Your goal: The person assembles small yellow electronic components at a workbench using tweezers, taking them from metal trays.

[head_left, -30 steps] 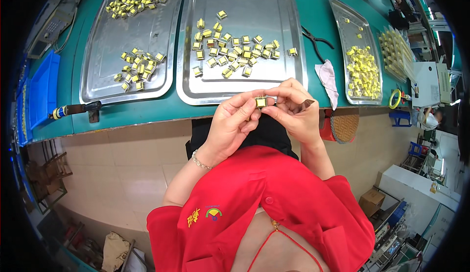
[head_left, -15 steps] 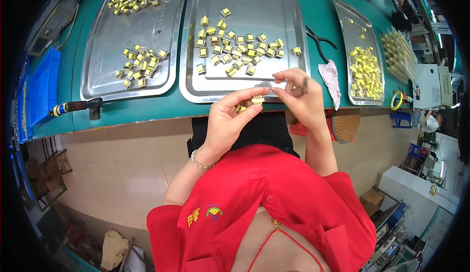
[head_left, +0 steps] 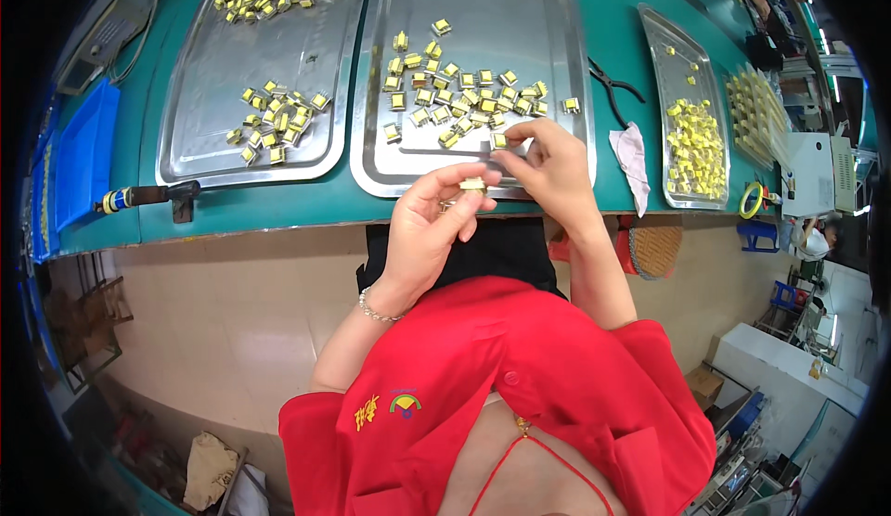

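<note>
My left hand (head_left: 419, 224) is closed, its thumb and fingers pinching a small transformer (head_left: 473, 185) with a yellow-wrapped top. Something else partly shows under its fingers, too hidden to name. My right hand (head_left: 557, 174) has thumb and forefinger drawn together over the near edge of the middle metal tray (head_left: 376, 159). A yellow-topped transformer (head_left: 499, 140) shows right at these fingertips; whether they grip it or anything smaller, I cannot tell. Several more transformers (head_left: 464, 106) lie scattered in that tray, beyond my hands.
A left metal tray (head_left: 200, 135) holds two heaps of transformers. To the right are pliers (head_left: 608, 87), a pink cloth (head_left: 630, 165) and a narrow tray (head_left: 657, 61) of yellow parts. A dark-handled tool (head_left: 139, 199) and blue bin (head_left: 88, 159) sit at far left.
My right hand has moved a little left, and its thumb and forefinger have come together. My left hand has shifted slightly left with the transformer. The view has moved slightly.
</note>
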A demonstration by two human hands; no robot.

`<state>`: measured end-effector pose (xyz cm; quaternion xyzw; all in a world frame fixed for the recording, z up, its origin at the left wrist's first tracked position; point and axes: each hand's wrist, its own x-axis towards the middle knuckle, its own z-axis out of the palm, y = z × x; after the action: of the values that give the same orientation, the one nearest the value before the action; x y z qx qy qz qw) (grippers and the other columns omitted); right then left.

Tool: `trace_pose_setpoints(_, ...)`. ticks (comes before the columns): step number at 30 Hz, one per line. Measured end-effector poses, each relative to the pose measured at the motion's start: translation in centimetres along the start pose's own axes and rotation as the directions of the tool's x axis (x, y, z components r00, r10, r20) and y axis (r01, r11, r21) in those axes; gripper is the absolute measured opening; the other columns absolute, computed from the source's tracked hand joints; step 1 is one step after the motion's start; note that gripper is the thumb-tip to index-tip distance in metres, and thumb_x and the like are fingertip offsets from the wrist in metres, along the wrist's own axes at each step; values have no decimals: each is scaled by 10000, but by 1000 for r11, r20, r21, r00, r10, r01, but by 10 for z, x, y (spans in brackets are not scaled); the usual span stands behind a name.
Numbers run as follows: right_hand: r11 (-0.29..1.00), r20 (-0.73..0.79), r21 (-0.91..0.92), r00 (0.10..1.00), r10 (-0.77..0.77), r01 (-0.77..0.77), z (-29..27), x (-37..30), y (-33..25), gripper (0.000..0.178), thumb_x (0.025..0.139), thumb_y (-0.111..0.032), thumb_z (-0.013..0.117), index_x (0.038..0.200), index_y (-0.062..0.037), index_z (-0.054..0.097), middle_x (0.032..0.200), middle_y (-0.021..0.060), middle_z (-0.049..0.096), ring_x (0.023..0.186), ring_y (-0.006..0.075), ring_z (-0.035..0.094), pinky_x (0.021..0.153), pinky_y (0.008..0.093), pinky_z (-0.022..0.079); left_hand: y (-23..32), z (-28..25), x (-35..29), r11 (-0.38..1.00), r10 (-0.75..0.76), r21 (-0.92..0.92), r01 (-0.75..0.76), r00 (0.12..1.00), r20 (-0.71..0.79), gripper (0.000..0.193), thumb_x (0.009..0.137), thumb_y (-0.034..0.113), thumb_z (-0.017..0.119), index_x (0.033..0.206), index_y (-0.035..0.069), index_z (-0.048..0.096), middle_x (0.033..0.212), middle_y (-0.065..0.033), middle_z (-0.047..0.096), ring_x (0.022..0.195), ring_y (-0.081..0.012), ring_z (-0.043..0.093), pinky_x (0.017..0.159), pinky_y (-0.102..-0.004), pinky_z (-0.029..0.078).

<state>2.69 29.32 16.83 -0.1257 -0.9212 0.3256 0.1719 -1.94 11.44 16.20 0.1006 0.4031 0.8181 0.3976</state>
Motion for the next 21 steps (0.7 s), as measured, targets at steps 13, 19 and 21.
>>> trace_pose_setpoints(13,815,65,571,984,-167,101,-37,-29,-21,313,693,112,703,988,60,610,930,75,565,559,2,364,478,162,276,-10,0,8,965,-180,-153,214,961,208,301,907,83,561,1194,-1,536,942,-48,586,738,-69,523,533,-189,374)
trace_pose_setpoints(19,704,87,705,996,36,-87,-31,-38,-21,306,691,124,701,978,62,615,954,89,563,575,6,376,501,162,298,-12,10,4,953,-141,-257,158,986,86,302,888,25,569,1188,5,536,929,-27,565,692,-47,490,521,-178,346)
trace_pose_setpoints(21,760,42,650,999,-6,-23,-29,-39,-19,301,692,124,702,973,63,614,967,95,558,578,6,380,508,162,299,-15,8,3,962,-122,-234,140,988,89,311,878,6,576,1186,9,536,926,-19,552,689,-46,478,520,-181,342)
